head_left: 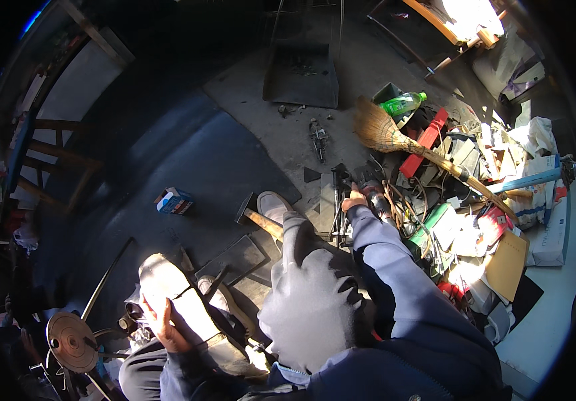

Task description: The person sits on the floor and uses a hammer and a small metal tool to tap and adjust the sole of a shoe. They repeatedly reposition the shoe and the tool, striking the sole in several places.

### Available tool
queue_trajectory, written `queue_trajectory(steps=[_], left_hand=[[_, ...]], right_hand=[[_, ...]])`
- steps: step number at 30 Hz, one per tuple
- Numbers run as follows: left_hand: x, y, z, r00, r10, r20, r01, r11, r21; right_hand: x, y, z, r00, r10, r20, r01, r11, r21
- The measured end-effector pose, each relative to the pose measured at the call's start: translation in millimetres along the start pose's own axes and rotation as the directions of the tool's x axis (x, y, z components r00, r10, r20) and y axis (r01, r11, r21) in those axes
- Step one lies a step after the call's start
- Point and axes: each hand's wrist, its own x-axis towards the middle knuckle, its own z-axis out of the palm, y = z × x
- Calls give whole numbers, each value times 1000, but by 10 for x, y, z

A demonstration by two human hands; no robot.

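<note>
On my lap at lower left lies a long pale piece shaped like a shoe sole (171, 284), lit by strong sun, with dark lines across it. My left hand (164, 324) grips its near left edge, fingers up along its side. Stretched out to the front right, my right hand (354, 199) has its fingers closed at dark metal tools (338, 200) beside the heap. What it holds, if anything, is too small to tell. A hammer (263, 224) with a wooden handle rests near my grey shoe (274, 206), its head to the left.
A cluttered heap (461, 227) of scraps and cables fills the right, with a straw broom (381, 130), a green bottle (403, 103) and a red bar (425, 142). A dustpan (301, 77) stands ahead. A small blue box (173, 200) and a round metal disc (72, 341) are at left.
</note>
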Motion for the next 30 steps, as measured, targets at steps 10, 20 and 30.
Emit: queue_trajectory(steps=[10,20,30], left_hand=[[-35,61,89,991,-62,-120,65,998,19],[-29,78,121,996,-39,-76,29,991,-127],[14,-25,185,1000,-5,-26,-6,916,-402]], right_hand=[[739,78,-48,998,23,51,-15,990,-139],[-144,-130,-629,892,-218,-396,238,971,0],[-2175,-1462,-2909,430,-893,-132,180,-58,982]])
